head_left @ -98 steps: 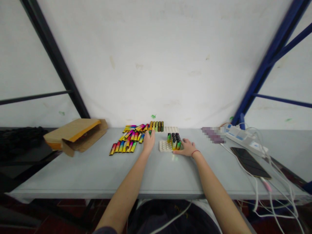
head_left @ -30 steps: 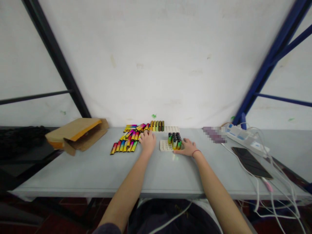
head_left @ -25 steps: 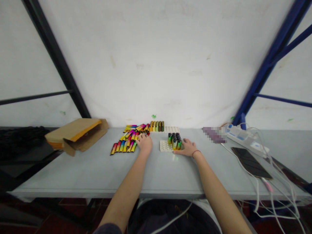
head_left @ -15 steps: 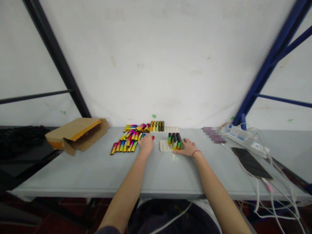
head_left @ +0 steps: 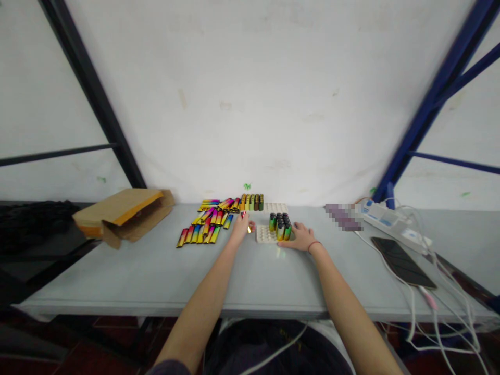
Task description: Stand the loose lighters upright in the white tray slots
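Between the fingers of my left hand [head_left: 241, 228] is a shiny tube [head_left: 249, 229], its gold end and a bit of red showing; the rest is hidden. My right hand [head_left: 300, 238] grips the right side of a white tray with holes [head_left: 263, 235], the thumb along its front edge and the fingers at its right. Several black-topped tubes [head_left: 280, 226], green to gold in colour, stand upright in the tray's right part. Left of my left hand, several loose rainbow-coloured metallic tubes [head_left: 200, 234] lie on the table in rough rows.
Behind, a block of gold and green tubes [head_left: 252, 202] stands upright beside another white tray [head_left: 275, 207] against the wall. An open brown paper bag [head_left: 125, 213] lies at left. A phone [head_left: 403, 262], white cables and a power strip [head_left: 398, 224] occupy the right of the table [head_left: 269, 281].
My left hand has moved right and away from the loose tubes, with a tube in its fingers, towards the front tray. My right hand stays put.
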A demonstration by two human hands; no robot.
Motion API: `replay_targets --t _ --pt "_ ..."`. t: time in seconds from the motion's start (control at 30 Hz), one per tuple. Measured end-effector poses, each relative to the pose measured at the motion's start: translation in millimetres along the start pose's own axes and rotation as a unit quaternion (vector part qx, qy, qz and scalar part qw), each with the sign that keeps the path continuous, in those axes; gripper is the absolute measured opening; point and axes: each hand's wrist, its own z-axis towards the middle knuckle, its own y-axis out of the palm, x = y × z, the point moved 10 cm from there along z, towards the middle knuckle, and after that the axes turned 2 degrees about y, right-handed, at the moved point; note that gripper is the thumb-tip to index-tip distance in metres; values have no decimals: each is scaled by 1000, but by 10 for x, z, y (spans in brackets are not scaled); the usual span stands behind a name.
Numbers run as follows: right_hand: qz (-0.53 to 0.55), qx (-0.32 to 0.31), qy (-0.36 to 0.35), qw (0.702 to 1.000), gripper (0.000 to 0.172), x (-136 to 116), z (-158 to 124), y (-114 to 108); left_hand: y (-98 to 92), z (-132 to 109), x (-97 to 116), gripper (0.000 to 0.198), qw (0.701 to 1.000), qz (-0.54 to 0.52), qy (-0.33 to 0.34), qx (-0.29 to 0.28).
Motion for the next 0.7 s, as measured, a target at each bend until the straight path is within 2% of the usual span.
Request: replay_targets --t 0.07,0.2,0.27,0.47,0.7 --pt "4 -8 -3 1000 104 -4 4 16 72 -36 -44 18 999 -43 -26 -14" --pt "9 -8 -3 1000 102 2 4 13 122 -92 65 26 997 -69 9 -27" --pt "11 -3 -3 1000 101 7 6 4 116 -112 92 29 996 -84 6 -27" --pt "14 0 -4 1000 101 18 20 10 20 -163 35 50 990 -123 -61 20" --pt "6 1 -3 1000 101 20 32 21 -18 -177 26 37 982 -170 -71 51"
